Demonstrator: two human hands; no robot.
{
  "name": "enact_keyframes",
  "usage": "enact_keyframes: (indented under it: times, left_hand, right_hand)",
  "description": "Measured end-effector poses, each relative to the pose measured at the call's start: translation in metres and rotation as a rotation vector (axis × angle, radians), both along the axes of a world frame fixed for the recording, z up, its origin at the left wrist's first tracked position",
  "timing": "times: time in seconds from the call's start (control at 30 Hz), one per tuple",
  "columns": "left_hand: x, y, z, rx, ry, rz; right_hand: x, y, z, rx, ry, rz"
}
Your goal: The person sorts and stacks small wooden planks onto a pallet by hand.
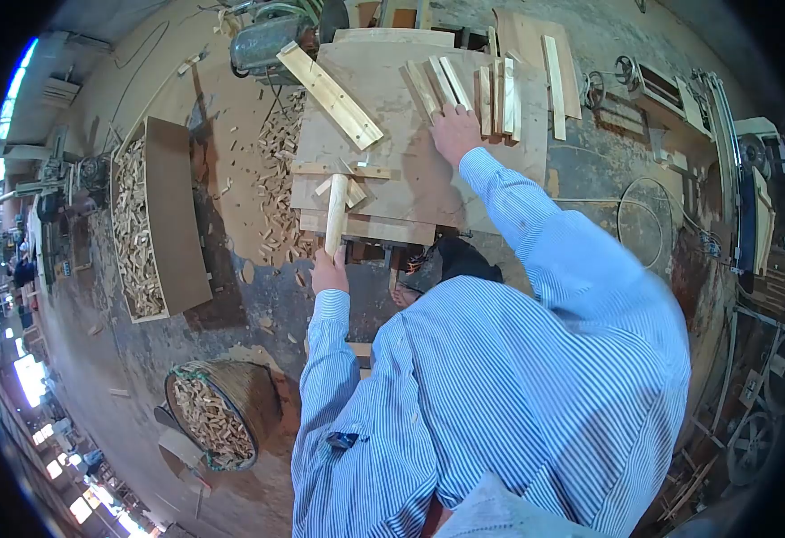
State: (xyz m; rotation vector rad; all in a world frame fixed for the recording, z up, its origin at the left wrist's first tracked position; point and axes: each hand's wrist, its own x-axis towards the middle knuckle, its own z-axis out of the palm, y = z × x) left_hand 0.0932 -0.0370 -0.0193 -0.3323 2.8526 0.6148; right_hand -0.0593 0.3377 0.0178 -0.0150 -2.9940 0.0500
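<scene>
A pale wooden piece (337, 215) stands out from my left hand (329, 272), whose fingers are wrapped round its near end. Its far end lies over small crossed wood pieces at the table's near left. My right hand (456, 134) reaches over the wooden table (401, 134) to the near ends of a few narrow strips (449, 82); its fingers are on or just beside them, and their exact grip is hard to see. More upright strips (508, 97) lie to the right of that hand. A wide board with holes (331, 96) lies slanted on the table's left.
Left of the table, wood offcuts (276, 170) are scattered on the floor. A long box of offcuts (173, 215) stands farther left, and a round basket of offcuts (258, 399) is at the lower left. A motor (267, 47) sits behind the table's left corner. Machinery (670, 103) stands right.
</scene>
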Motion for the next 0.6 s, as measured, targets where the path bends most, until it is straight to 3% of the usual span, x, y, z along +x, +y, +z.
enact_keyframes:
  times: [0.1, 0.27, 0.43, 0.6]
  left_hand:
    - [-0.003, 0.002, 0.007, -0.023, -0.031, 0.02]
    - [-0.007, 0.004, 0.025, 0.03, -0.091, 0.026]
    - [-0.026, 0.013, 0.014, -0.015, -0.049, -0.001]
    - [-0.039, 0.018, 0.023, -0.092, -0.192, 0.013]
  right_hand:
    - [-0.021, -0.008, -0.009, -0.163, 0.039, 0.038]
    - [-0.073, -0.036, -0.007, -0.601, -0.093, -0.164]
    - [-0.119, -0.07, -0.019, -0.677, -0.076, -0.141]
    - [-0.154, -0.106, -0.028, -0.686, -0.043, -0.054]
